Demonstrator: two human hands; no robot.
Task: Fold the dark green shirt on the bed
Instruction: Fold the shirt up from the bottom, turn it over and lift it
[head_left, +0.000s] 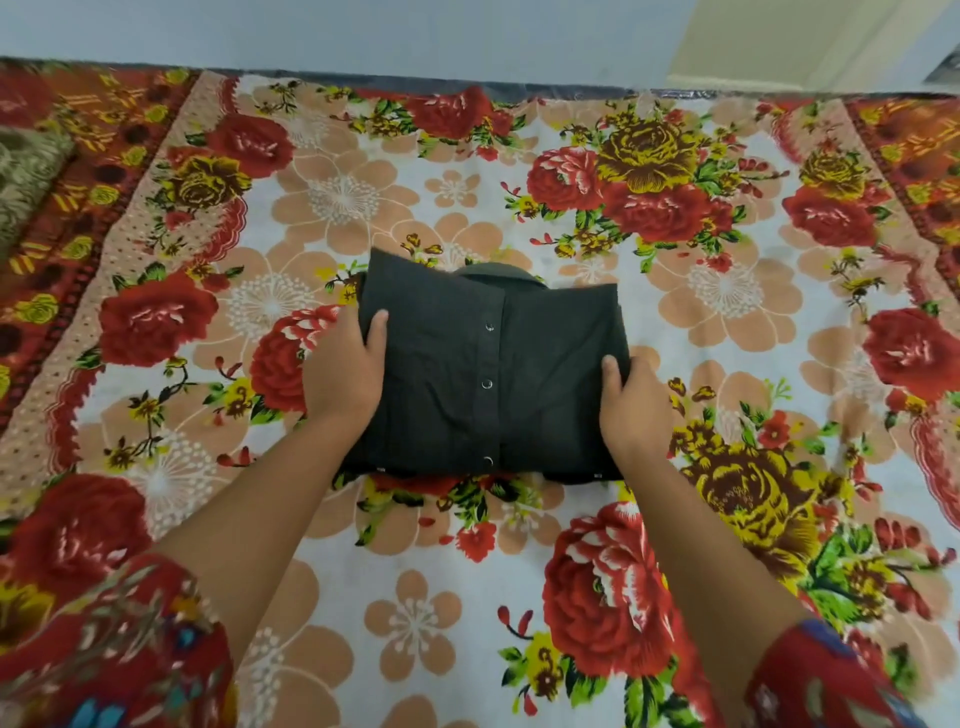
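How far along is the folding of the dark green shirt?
Mostly done: the dark green shirt lies on the bed as a compact rectangle, buttons up, collar at the far edge. In hand: the left hand and right hand grip its sides, thumbs on top. Left: probably only smoothing and letting go.

Folded dark green shirt (488, 374) on bed (415, 597), hands (343, 369) (634, 410) at its sides
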